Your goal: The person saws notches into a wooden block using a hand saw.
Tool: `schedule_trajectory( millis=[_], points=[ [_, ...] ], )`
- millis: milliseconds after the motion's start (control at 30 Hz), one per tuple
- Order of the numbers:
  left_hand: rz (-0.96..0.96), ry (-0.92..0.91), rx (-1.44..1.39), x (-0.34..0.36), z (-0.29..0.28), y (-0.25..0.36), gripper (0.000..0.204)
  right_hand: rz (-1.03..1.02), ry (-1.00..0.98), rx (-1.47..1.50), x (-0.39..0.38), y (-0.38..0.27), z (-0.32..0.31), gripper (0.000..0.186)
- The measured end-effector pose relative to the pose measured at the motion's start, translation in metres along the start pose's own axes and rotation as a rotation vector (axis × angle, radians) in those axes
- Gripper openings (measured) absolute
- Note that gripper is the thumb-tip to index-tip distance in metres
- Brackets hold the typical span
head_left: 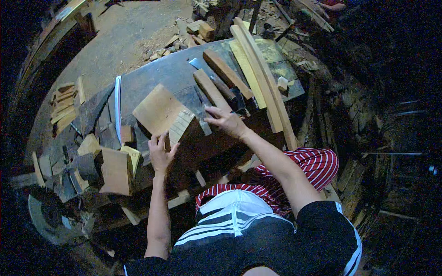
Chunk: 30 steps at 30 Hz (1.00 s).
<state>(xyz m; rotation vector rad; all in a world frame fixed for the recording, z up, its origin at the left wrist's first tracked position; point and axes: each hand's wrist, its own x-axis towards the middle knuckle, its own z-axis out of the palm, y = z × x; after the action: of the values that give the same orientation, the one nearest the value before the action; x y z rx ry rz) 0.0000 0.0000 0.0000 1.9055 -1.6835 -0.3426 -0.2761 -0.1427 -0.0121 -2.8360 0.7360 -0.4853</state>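
Observation:
A squarish, light-brown wooden board lies on the dark worktable. Its right-hand part is paler and crossed by several parallel lines; whether they are cuts or marks I cannot tell. My left hand touches the board's near edge, its fingers spread. To the right of the board, my right hand is closed, fingertips pinched together. Whatever they hold is too small or hidden to name. A thin dark tool is beside those fingertips, and a short wooden block lies just beyond them.
Long wooden strips run along the table's right side, beside a brown wooden bar. A pale curved strip stands left of the board. Wooden blocks crowd the near left. Scraps lie on the floor beyond the table.

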Motion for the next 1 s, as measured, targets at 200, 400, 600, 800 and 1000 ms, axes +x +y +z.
schedule_trajectory(
  millis=[200,400,600,800,1000],
  points=[
    [-0.001,0.029,0.019,0.012,-0.010,0.000,0.059,0.169,0.105,-0.039,-0.009,-0.013,-0.006,0.047],
    [0.015,0.050,0.042,0.012,-0.007,0.002,0.058,1.018,0.577,-0.088,-0.036,0.032,-0.012,0.022],
    [0.055,0.090,0.069,0.012,-0.007,0.002,0.059,0.987,0.281,-0.380,-0.056,0.065,-0.003,0.022],
    [0.057,0.110,0.071,0.012,-0.005,0.005,0.060,1.083,0.233,-0.519,-0.047,0.064,0.009,0.015],
    [0.028,0.088,0.075,0.010,-0.005,0.002,0.059,1.110,0.272,-0.452,-0.048,0.063,0.006,0.021]
  ],
)
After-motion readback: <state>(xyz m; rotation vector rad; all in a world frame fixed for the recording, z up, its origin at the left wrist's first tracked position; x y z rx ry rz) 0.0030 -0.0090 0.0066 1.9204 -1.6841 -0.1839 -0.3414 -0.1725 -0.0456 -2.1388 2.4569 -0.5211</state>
